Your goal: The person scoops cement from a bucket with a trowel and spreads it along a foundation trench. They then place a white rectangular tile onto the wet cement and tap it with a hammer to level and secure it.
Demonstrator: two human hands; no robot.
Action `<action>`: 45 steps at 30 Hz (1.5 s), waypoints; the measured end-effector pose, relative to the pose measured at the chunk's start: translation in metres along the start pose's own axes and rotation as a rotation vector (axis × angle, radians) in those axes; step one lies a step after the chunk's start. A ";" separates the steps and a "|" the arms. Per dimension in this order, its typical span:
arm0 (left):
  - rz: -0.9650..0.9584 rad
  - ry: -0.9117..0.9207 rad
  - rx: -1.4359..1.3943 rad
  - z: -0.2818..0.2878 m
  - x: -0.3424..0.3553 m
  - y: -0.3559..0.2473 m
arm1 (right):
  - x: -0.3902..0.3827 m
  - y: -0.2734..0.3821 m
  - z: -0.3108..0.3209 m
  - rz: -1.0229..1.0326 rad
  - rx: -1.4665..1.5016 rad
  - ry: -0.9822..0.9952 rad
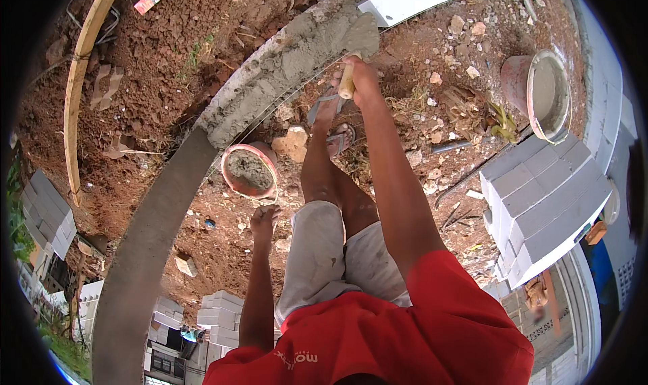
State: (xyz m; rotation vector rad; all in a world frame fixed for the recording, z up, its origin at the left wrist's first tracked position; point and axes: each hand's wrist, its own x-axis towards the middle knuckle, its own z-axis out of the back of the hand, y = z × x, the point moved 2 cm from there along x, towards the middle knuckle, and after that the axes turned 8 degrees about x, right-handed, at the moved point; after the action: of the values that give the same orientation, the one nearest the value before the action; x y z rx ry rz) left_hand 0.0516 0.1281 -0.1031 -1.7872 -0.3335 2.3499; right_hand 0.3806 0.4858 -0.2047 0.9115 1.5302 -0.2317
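My right hand (364, 81) is closed round the wooden handle of a trowel (346, 86). Its grey blade lies against wet mortar (304, 47) along the top of a low curved-looking wall (158, 216). My left hand (264, 224) is closed at the wire handle of a reddish bucket (267, 152), whose rim tilts toward me. Grey mortar (248, 169) fills part of this bucket, which sits beside the wall. The fingers of my left hand are small in view and partly hidden. A thin string (280, 101) runs along the wall's near side.
At the right, another bucket (516, 82) holds grey mix, beside stacked grey blocks (543, 192). A white panel (418, 1) meets the wall's far end. Beyond the wall, a wooden beam (73, 108) lies over red soil. Stones (291, 143) and rubble surround my sandalled feet.
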 end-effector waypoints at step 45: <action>0.154 0.005 -0.009 0.012 -0.001 0.001 | 0.003 -0.020 -0.044 0.544 -0.766 -0.430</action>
State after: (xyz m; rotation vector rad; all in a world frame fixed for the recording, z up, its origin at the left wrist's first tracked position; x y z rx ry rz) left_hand 0.0400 0.1264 -0.0992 -1.8858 -0.2125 2.4483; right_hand 0.3350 0.5009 -0.2059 0.5675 0.8106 0.4985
